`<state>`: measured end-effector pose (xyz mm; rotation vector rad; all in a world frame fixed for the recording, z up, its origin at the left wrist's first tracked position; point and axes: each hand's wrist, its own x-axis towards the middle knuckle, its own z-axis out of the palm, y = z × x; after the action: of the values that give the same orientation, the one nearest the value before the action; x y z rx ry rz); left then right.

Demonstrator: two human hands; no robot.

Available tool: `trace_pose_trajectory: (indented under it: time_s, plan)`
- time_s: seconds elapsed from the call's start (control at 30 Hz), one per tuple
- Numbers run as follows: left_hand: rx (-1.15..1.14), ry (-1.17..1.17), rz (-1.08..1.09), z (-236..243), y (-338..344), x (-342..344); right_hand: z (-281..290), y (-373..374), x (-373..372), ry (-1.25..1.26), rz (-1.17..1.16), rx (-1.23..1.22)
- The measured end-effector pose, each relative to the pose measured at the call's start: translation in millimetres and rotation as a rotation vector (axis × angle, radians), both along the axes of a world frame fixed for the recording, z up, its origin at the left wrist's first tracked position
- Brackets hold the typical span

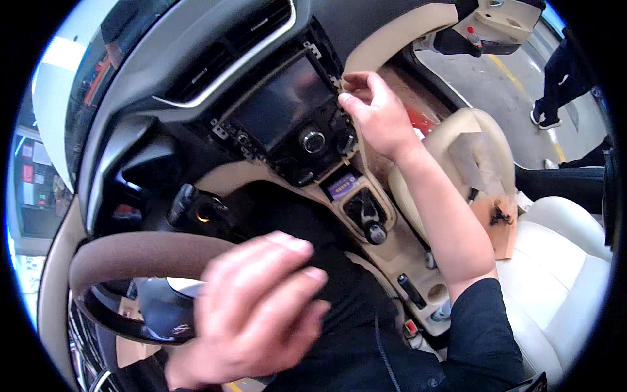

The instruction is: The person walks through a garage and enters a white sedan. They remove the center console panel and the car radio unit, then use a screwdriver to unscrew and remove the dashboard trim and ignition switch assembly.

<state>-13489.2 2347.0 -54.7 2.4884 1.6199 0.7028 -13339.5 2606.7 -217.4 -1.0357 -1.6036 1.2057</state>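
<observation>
My right hand [379, 117] reaches to the right edge of the centre console unit [287, 98], which has a dark screen, round knobs and bare metal brackets on its sides. Its thumb and bent fingers close together beside a bracket on that edge; whatever lies between the fingertips is too small to make out. Nearer to me, my left hand [261, 307] hovers in front of the steering wheel [150, 251], slightly blurred. Its fingers are loosely bent and a little apart, the thumb is hidden, and nothing shows in it.
Below the unit stand the gear lever [373, 228] and handbrake [411, 291]. On the passenger side are pale seats [555, 268] and a brown cardboard piece [493, 222] with dark small parts. Beyond the open door [503, 26], a person's legs [558, 85] show.
</observation>
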Motion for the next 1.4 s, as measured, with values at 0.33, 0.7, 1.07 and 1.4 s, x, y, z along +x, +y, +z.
trace_pose_trajectory:
  time_s: [0.33,0.7,1.07,1.4]
  plan:
    - [-0.501,0.755,0.197,61.6,174.8,-80.4,-17.3,-2.0,-29.1,0.013,-0.14,0.007]
    - [-0.451,1.132,0.095,8.6,198.4,-91.8,-10.3,10.2,-40.2,0.038,-0.205,0.025]
    - [-0.426,1.09,-0.034,22.3,199.3,-97.3,-1.2,2.3,-30.0,0.251,-0.207,-0.091]
    - [-0.742,0.884,-0.192,48.3,175.0,-37.7,7.0,-23.6,9.6,0.312,-0.288,-0.061]
